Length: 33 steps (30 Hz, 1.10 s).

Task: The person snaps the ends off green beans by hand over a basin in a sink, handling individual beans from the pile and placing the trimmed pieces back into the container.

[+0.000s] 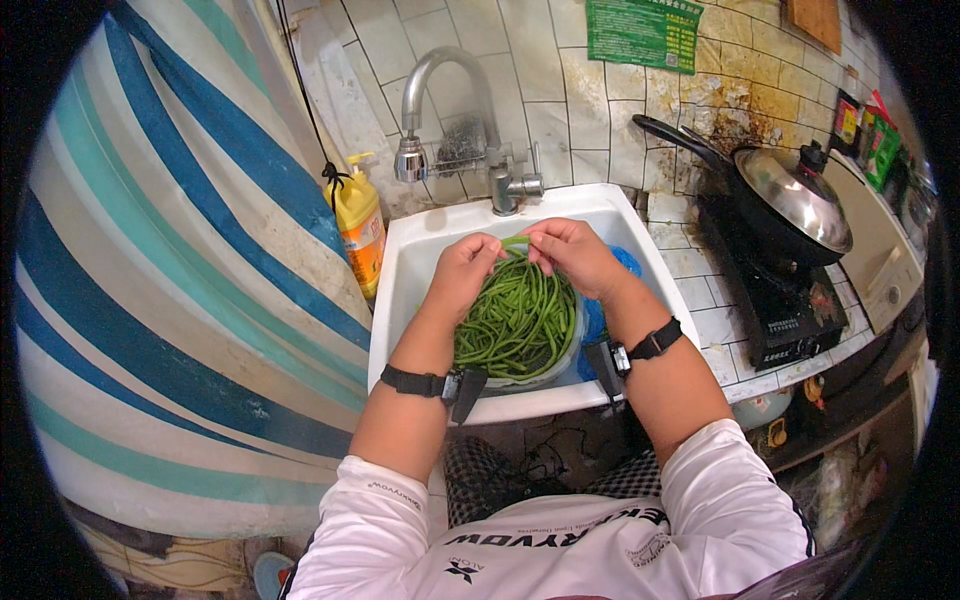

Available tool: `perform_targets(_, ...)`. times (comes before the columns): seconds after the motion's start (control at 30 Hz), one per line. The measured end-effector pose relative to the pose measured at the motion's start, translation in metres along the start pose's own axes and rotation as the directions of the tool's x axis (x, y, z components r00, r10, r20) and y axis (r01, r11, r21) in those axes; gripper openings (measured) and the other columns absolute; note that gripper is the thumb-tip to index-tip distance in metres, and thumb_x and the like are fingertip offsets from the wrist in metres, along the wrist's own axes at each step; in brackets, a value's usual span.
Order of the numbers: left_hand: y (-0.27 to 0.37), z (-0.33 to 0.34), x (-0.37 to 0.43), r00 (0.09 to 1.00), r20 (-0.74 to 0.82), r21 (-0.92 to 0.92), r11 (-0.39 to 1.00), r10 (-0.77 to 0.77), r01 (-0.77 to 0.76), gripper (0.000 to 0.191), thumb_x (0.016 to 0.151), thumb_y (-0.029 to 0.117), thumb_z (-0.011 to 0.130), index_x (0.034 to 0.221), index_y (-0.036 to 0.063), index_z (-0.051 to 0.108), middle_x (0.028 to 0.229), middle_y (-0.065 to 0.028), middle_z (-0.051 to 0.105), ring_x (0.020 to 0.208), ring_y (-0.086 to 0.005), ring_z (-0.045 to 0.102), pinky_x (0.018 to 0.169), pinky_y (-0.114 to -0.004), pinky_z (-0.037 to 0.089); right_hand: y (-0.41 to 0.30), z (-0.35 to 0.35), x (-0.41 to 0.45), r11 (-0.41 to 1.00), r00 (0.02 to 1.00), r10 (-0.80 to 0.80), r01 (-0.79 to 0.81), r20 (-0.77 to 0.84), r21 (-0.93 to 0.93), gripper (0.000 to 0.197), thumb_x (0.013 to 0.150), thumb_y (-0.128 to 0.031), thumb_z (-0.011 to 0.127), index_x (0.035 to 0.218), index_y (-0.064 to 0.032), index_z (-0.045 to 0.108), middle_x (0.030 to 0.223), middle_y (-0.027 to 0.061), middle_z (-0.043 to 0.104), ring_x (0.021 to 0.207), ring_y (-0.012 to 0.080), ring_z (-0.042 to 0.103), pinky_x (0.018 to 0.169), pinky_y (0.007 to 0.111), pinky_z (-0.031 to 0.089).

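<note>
A short piece of green bean (514,241) spans the gap between my two hands above the sink. My left hand (469,264) pinches one end between thumb and forefinger, and my right hand (568,251) pinches the other. Below them, a round translucent plastic basin (575,351) heaped with long green beans (517,322) sits in the white sink (409,251). Blue mesh netting (592,319) lies in the sink to the right of the basin, partly covered by my right hand and forearm.
A metal faucet (504,187) rises behind the sink. A yellow pump bottle (361,229) stands left of it beside a striped curtain (225,247). To the right, a lidded black pan (787,206) rests on a black stove (787,322). Bottles and packets stand farther right.
</note>
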<state>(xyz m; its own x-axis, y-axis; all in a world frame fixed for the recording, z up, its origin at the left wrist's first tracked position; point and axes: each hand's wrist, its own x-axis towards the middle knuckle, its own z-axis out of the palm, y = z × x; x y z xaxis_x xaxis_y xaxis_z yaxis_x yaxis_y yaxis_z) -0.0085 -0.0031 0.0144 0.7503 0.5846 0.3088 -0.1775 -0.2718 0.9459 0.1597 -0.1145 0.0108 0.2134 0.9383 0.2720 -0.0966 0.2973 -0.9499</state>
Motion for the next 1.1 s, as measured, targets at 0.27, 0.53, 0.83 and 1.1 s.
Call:
perform_targets(0.27,-0.002,0.0,0.0,0.998,-0.052,0.236,0.972,0.027,-0.014,0.019,0.088,0.018,0.06,0.088,-0.0006,0.063,0.079,-0.0005,0.063,0.072,-0.0075,0.052,0.067,-0.023,0.044,0.009,-0.001,-0.001,0.841,0.993,-0.099,0.117,0.063,-0.529,0.022,0.093,-0.016,0.051,0.105,-0.0013,0.061,0.075,0.0053,0.06,0.066,0.0128,0.055,0.063,0.027,0.046)
perform_targets(0.53,-0.01,-0.003,0.003,1.0,-0.005,0.317,0.948,-0.018,0.019,0.019,0.087,0.018,0.062,0.088,-0.0005,0.064,0.073,-0.0009,0.062,0.07,-0.0083,0.053,0.066,-0.025,0.045,0.015,-0.001,0.0,0.619,0.957,-0.244,0.279,0.157,-0.735,0.018,0.092,-0.015,0.048,0.09,0.0007,0.056,0.073,0.0044,0.057,0.069,0.0133,0.053,0.066,0.027,0.045)
perform_targets(0.83,-0.003,0.008,-0.002,0.991,0.13,0.303,0.953,-0.043,0.002,0.019,0.09,0.019,0.06,0.091,0.0005,0.063,0.078,0.0007,0.061,0.069,-0.0074,0.052,0.063,-0.021,0.042,0.006,0.007,0.003,0.961,0.959,0.186,-0.133,-0.211,0.244,0.017,0.088,-0.018,0.044,0.084,-0.0041,0.053,0.062,0.0021,0.044,0.05,0.0139,0.042,0.047,0.031,0.036)
perform_targets(1.1,0.005,0.008,-0.004,0.999,0.041,0.17,0.985,0.029,-0.035,0.018,0.089,0.017,0.06,0.091,-0.0002,0.065,0.074,-0.0007,0.061,0.068,-0.0078,0.054,0.063,-0.022,0.043,0.014,-0.003,0.004,0.934,0.973,0.204,-0.227,-0.111,-0.275,0.018,0.078,-0.009,0.061,0.092,0.0031,0.064,0.085,0.0054,0.064,0.072,0.012,0.057,0.066,0.025,0.047)
